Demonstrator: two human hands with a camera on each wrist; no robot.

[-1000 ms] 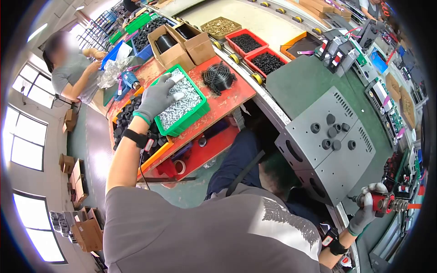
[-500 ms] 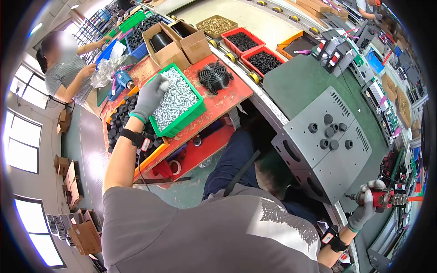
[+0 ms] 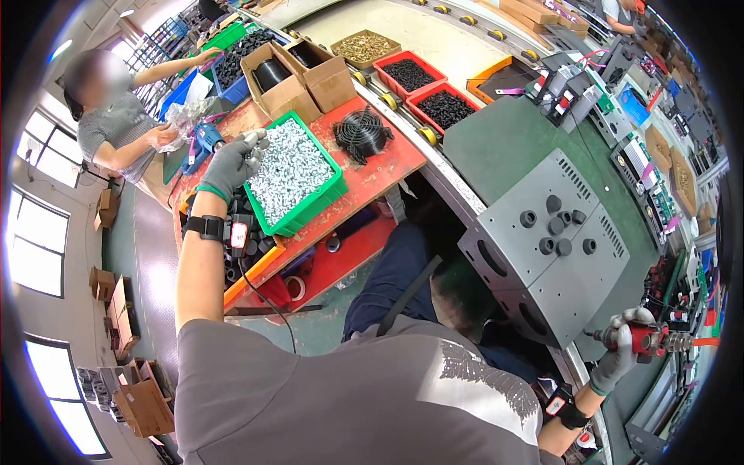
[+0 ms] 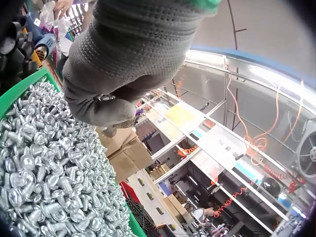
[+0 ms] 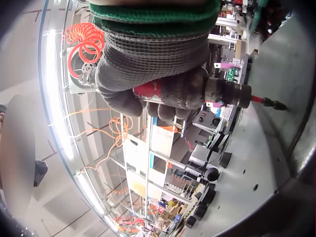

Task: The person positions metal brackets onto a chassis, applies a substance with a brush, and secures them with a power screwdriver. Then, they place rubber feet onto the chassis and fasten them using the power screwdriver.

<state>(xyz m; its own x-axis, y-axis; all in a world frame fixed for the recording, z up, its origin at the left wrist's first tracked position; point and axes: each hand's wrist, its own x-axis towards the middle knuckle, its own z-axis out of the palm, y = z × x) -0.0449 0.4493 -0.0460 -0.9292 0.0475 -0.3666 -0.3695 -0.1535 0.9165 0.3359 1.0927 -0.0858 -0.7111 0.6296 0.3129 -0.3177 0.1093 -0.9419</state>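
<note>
My gloved left hand (image 3: 230,164) is raised at the left edge of a green bin (image 3: 314,211) full of silver screws (image 3: 291,174). Its fingers are curled, and in the left wrist view a screw (image 4: 104,98) shows between them. Off to the right, my gloved right hand (image 3: 616,360) grips a red pneumatic screwdriver (image 5: 192,89) around its body. The driver's bit (image 5: 266,102) points toward a grey perforated metal case (image 3: 496,267) on the green bench. Several round black rubber feet (image 3: 556,225) stand on the case.
An orange bin of black feet (image 3: 256,267) sits beside the green bin on the red table (image 3: 387,174). Black wire grilles (image 3: 363,136), cardboard boxes (image 3: 283,105) and red trays (image 3: 446,91) lie beyond. Another person (image 3: 116,116) works at far left.
My left hand has drawn back from over the screws to the bin's left edge, its fingers curling. The right hand and screwdriver have hardly moved. The other person has reached an arm out.
</note>
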